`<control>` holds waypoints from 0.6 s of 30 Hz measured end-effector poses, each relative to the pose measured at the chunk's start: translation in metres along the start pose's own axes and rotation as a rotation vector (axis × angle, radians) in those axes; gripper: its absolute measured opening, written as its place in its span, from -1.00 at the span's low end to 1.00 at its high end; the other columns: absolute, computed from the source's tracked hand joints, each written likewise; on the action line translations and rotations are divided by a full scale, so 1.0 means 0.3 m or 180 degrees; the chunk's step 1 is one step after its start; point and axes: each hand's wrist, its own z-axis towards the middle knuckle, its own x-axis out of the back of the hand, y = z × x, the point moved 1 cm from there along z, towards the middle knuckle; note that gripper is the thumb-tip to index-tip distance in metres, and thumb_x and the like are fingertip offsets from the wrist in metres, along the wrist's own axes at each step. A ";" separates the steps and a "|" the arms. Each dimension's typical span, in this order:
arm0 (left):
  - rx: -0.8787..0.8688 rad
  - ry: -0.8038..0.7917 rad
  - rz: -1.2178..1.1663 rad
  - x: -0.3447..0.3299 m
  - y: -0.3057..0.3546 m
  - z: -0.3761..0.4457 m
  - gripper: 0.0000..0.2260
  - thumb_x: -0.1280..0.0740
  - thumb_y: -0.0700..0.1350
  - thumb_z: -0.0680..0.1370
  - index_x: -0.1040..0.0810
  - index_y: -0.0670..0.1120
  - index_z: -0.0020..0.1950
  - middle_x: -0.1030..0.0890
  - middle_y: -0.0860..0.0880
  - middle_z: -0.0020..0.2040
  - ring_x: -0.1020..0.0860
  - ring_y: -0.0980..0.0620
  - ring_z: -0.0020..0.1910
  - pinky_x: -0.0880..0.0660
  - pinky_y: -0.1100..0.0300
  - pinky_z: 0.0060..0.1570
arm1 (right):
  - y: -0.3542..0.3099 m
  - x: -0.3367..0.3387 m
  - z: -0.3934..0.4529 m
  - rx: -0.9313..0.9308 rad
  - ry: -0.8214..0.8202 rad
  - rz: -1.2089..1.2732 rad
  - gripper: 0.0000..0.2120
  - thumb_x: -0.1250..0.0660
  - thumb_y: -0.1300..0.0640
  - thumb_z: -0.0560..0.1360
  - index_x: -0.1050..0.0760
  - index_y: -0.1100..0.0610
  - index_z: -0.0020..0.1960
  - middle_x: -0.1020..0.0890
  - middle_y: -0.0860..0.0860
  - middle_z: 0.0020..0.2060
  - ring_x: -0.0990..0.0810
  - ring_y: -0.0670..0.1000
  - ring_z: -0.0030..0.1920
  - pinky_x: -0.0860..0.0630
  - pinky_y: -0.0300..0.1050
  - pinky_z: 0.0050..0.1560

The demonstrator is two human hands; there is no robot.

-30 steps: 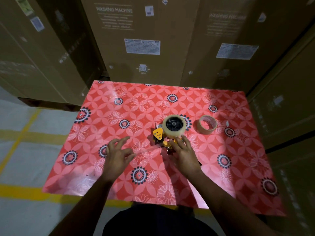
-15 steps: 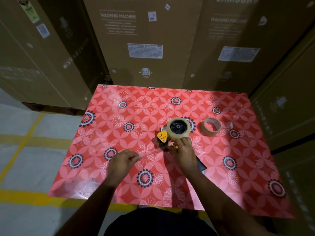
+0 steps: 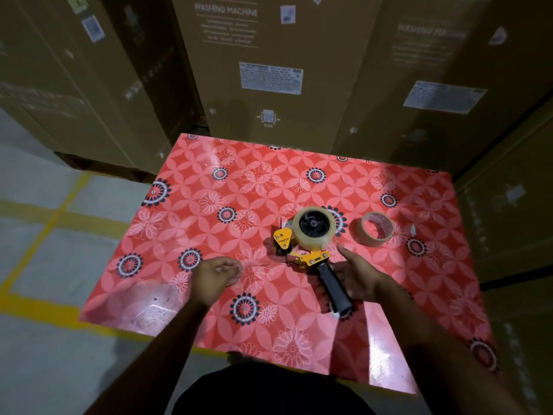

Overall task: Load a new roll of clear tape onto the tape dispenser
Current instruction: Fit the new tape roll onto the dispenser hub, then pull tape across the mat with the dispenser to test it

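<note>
A yellow and black tape dispenser [image 3: 309,259] lies on the red flowered table [image 3: 209,205]. A roll of clear tape [image 3: 314,227] sits on its black hub, and its black handle [image 3: 332,283] points toward me. My left hand [image 3: 215,274] is left of the dispenser, with fingertips pinched on the clear tape end; the strip itself is barely visible. My right hand [image 3: 357,277] lies just right of the handle, its fingers apart and thumb raised, not gripping. A nearly spent brown tape core [image 3: 376,229] lies right of the roll.
Tall cardboard washing machine boxes [image 3: 269,70] stand close behind and to the right of the table. The grey floor with yellow lines [image 3: 45,220] is on the left. A small scrap [image 3: 413,230] lies near the brown core.
My right hand has let go of the dispenser's front and slid back beside the handle, opening. My left hand stays pinched at about the same place. The camera has shifted slightly.
</note>
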 end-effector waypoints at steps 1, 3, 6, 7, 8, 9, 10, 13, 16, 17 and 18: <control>0.0091 0.0009 -0.0100 -0.005 0.001 0.001 -0.94 -0.50 -0.23 0.53 -0.72 -0.15 -0.01 -0.77 -0.10 -0.16 -0.76 -0.06 -0.17 -0.71 -0.02 -0.07 | -0.002 -0.006 0.006 -0.0122 -0.0469 0.0216 -0.03 -0.15 -0.48 0.50 -0.42 0.41 0.40 -0.53 0.38 0.30 -0.53 0.30 0.29 -0.40 0.26 0.42; 0.0279 -0.0001 -0.0267 -0.011 0.004 0.007 -0.94 -0.44 -0.25 0.57 -0.72 -0.17 -0.01 -0.76 -0.13 -0.13 -0.76 -0.07 -0.13 -0.70 -0.01 -0.03 | -0.011 -0.036 0.014 -0.0380 -0.1276 0.0478 0.04 -0.07 -0.56 0.47 -0.35 0.37 0.43 -0.48 0.37 0.30 -0.51 0.32 0.29 -0.40 0.28 0.36; 0.0533 0.0051 -0.0499 -0.016 -0.003 0.023 -0.82 -0.30 -0.25 0.64 -0.70 -0.24 0.01 -0.75 -0.22 -0.11 -0.76 -0.13 -0.10 -0.69 -0.07 0.02 | -0.003 -0.080 0.030 -0.0540 -0.1906 0.0570 0.19 0.00 -0.65 0.39 -0.17 0.36 0.56 -0.32 0.36 0.44 -0.35 0.34 0.41 -0.21 0.36 0.46; 0.0621 0.0119 -0.0625 -0.017 -0.008 0.029 -0.81 -0.28 -0.25 0.65 -0.69 -0.27 0.00 -0.75 -0.24 -0.11 -0.75 -0.16 -0.10 -0.69 -0.07 0.02 | 0.004 -0.089 0.032 -0.0539 -0.2027 0.0611 0.23 0.02 -0.66 0.38 -0.08 0.36 0.59 -0.26 0.36 0.48 -0.31 0.34 0.44 -0.16 0.35 0.48; 0.0709 0.0189 -0.0726 -0.017 -0.007 0.034 -0.80 -0.28 -0.24 0.64 -0.68 -0.29 0.00 -0.74 -0.26 -0.11 -0.75 -0.17 -0.10 -0.69 -0.06 0.01 | 0.011 -0.093 0.040 -0.0502 -0.2052 0.0657 0.24 0.03 -0.66 0.38 -0.02 0.36 0.60 -0.23 0.37 0.51 -0.31 0.34 0.45 -0.17 0.33 0.48; 0.0766 0.0257 -0.0816 -0.019 -0.008 0.039 -0.81 -0.30 -0.23 0.64 -0.68 -0.30 0.00 -0.74 -0.28 -0.11 -0.75 -0.19 -0.10 -0.69 -0.06 0.00 | 0.019 -0.096 0.049 -0.0442 -0.2025 0.0692 0.24 0.02 -0.66 0.38 -0.01 0.36 0.61 -0.25 0.38 0.52 -0.38 0.32 0.40 -0.27 0.27 0.43; 0.0797 0.0314 -0.0852 -0.021 -0.012 0.046 -0.82 -0.33 -0.22 0.63 -0.68 -0.31 -0.01 -0.74 -0.29 -0.11 -0.75 -0.20 -0.10 -0.69 -0.06 0.00 | 0.027 -0.096 0.064 -0.0366 -0.1926 0.0713 0.23 0.01 -0.65 0.39 -0.04 0.37 0.60 -0.30 0.40 0.50 -0.50 0.28 0.29 -0.40 0.18 0.31; 0.0813 0.0405 -0.0844 -0.022 -0.007 0.061 -0.86 -0.42 -0.21 0.59 -0.68 -0.30 -0.05 -0.74 -0.27 -0.14 -0.75 -0.19 -0.15 -0.70 -0.03 -0.06 | 0.045 -0.116 0.080 -0.0266 -0.1669 0.0956 0.13 -0.05 -0.59 0.43 -0.29 0.40 0.50 -0.54 0.42 0.29 -0.60 0.09 -0.23 -0.49 -0.06 -0.16; 0.0844 0.0474 -0.0849 -0.031 0.000 0.072 -0.86 -0.46 -0.21 0.57 -0.66 -0.29 -0.08 -0.74 -0.26 -0.17 -0.75 -0.22 -0.17 -0.69 -0.03 -0.09 | 0.057 -0.152 0.063 -0.0339 -0.1654 0.1196 -0.03 -0.13 -0.58 0.43 -0.44 0.31 0.31 -0.57 0.15 -0.17 -0.35 -0.02 -0.41 -0.27 -0.14 -0.31; 0.0863 0.0490 -0.0867 -0.033 0.003 0.073 -0.87 -0.47 -0.22 0.56 -0.65 -0.30 -0.09 -0.74 -0.26 -0.17 -0.75 -0.22 -0.17 -0.69 -0.03 -0.09 | 0.055 -0.165 0.054 -0.0356 -0.1667 0.1221 -0.10 -0.14 -0.59 0.43 -0.46 0.25 0.21 -0.50 0.08 -0.25 -0.27 -0.03 -0.42 -0.19 -0.13 -0.31; 0.0893 0.0514 -0.0880 -0.034 0.004 0.074 -0.88 -0.47 -0.24 0.55 -0.65 -0.30 -0.10 -0.74 -0.26 -0.17 -0.75 -0.22 -0.17 -0.69 -0.01 -0.12 | 0.050 -0.180 0.045 -0.0350 -0.1652 0.1184 -0.18 -0.14 -0.58 0.44 -0.45 0.21 0.08 -0.44 0.04 -0.31 -0.21 -0.03 -0.42 -0.13 -0.12 -0.31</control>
